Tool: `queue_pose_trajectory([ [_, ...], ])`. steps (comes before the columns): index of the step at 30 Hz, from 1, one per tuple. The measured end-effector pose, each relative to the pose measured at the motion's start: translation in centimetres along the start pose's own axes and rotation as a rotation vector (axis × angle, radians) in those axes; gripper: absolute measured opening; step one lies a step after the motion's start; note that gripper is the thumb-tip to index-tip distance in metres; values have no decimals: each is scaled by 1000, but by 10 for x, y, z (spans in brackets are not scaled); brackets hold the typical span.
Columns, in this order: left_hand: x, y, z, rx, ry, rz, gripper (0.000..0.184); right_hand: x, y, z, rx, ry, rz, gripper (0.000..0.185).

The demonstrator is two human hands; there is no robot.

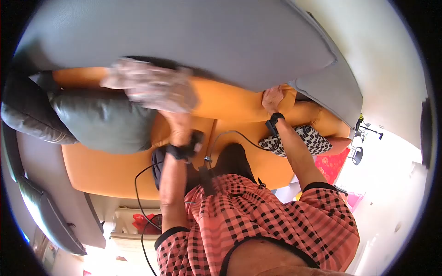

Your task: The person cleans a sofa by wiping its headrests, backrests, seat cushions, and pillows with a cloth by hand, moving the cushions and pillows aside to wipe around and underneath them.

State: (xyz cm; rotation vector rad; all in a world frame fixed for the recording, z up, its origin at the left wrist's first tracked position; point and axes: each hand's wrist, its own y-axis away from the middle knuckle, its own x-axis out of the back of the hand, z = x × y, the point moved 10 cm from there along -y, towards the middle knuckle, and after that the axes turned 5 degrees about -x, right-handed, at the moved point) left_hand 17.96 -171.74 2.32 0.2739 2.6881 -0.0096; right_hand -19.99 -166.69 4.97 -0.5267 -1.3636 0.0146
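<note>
My left hand (177,122), smeared by motion, is closed on a crumpled pale cloth (154,85). The cloth lies over the orange upper part of the sofa (225,99), just below a large grey panel (193,37), and hides most of my fingers. Near the lower edge of that panel, my right hand (272,99) has its fingers bent over a fold of orange sofa fabric (288,96); the fingertips are partly hidden. Both wrists carry black bands. Left of the cloth, a shiny grey-green cushion (106,122) leans on the sofa.
A black-and-white patterned cushion (301,140) lies under my right forearm. A black cable (139,202) loops beside my left arm. More dark cushions (32,110) are at the far left. At the right are a red mat (332,166) and a pale floor (391,184).
</note>
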Motion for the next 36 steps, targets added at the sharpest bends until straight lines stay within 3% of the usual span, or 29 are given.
queue_pose_trajectory([
  [1, 31, 13, -18, -131, -959, 129, 43, -13, 4, 4, 36, 105, -32, 24],
  [2, 53, 26, -44, -80, -1365, 246, 45, -20, 5, 9, 7, 86, -105, 26],
  [3, 68, 37, -69, 2, -1400, 317, 48, -25, 6, 13, -26, 67, -178, 27],
  [5, 89, 49, -125, 215, -1021, 360, 50, -36, 9, 21, -53, 58, -233, 29],
  [7, 95, 54, -137, 249, -1031, 326, 47, -30, 8, 15, -26, -31, -181, 31],
  [10, 133, 78, -146, 231, -813, 659, 45, -5, 5, -8, 2, -231, -108, 32],
  [13, 143, 69, -148, 343, -1113, 456, 53, -1, 2, -14, -22, -285, -81, 31],
  [14, 159, 64, -150, 363, -747, 426, 56, 1, 5, -15, -32, -300, -72, 31],
  [18, 181, 63, -141, 344, -136, 369, 64, 5, 4, -23, -71, -345, -42, 31],
  [20, 186, 62, -129, 76, 584, 579, 56, 6, 4, -22, -91, -366, -21, 31],
  [22, 184, 70, -118, -515, 1757, 845, 41, 5, 4, -20, -110, -400, 8, 31],
  [25, 126, 46, -130, -1030, 3004, 510, 32, 9, 4, -15, -148, -487, 98, 30],
  [27, 94, 32, -144, -1275, 3041, 381, 38, 2, 4, -14, -169, -517, 112, 30],
  [32, -40, 15, -162, -728, 2984, 723, 36, -54, 27, 5, -221, -267, -56, 29],
  [33, -69, 17, -125, -706, 3206, 374, 47, -60, 24, 7, -217, -237, -67, 28],
  [34, -100, 24, -86, -600, 3445, -28, 60, -4, 11, -13, -151, -301, 97, 27],
  [35, -133, 35, -48, -386, 3635, -429, 74, 9, 4, -15, -169, -307, 65, 26],
  [36, -179, 74, -48, -371, 3631, -394, 74, 14, -1, -18, -187, -317, 27, 26],
])
